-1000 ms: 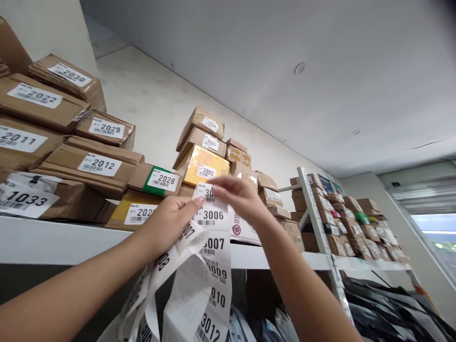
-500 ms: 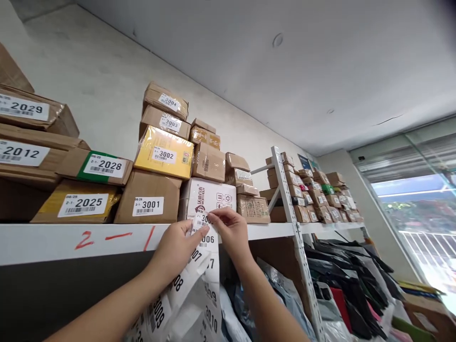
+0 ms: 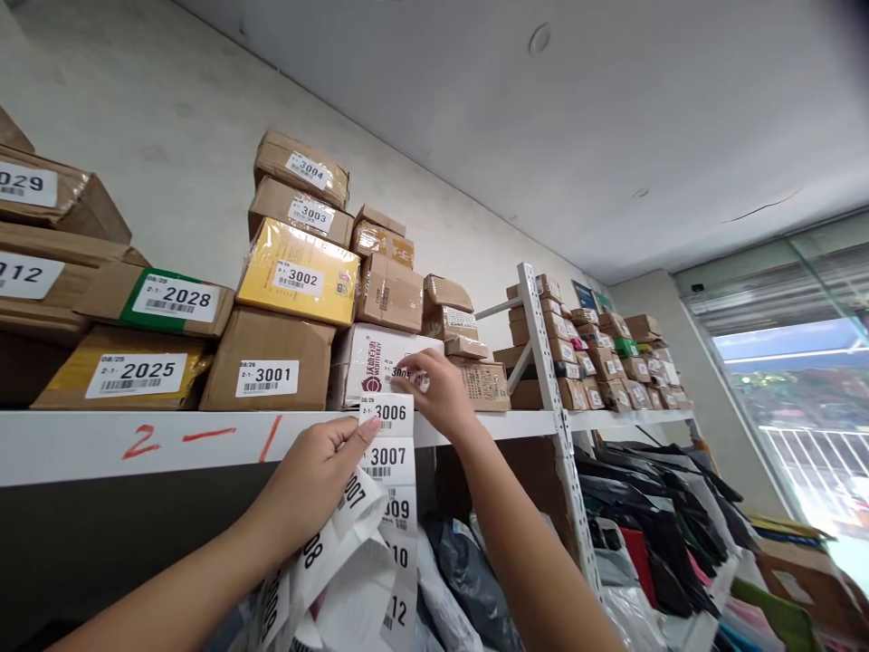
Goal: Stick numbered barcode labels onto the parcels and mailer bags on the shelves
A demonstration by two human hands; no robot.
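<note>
My left hand [image 3: 313, 471] pinches a long strip of white numbered labels [image 3: 388, 453] just below the shelf edge; the top label reads 3006, and the rest hangs down in loops. My right hand [image 3: 438, 391] is raised to a white carton [image 3: 375, 355] on the shelf and presses a single label marked 3005 [image 3: 400, 371] against its front with the fingertips. Left of that carton stand a brown box labelled 3001 [image 3: 268, 362] and a yellow parcel labelled 3002 [image 3: 299, 272].
The white shelf [image 3: 169, 442] bears red marks "2-1" and carries many labelled parcels, among them 2025 [image 3: 122, 369] and 2028 [image 3: 163, 297]. A perforated upright post [image 3: 549, 389] divides it from a second parcel-filled shelf [image 3: 611, 362]. Dark plastic mail bags [image 3: 652, 516] lie below. A window is at right.
My right hand tore label 3005 off the strip and lifted it onto the white carton's front. The view swung left and down; my left hand kept the strip, now topped by 3006.
</note>
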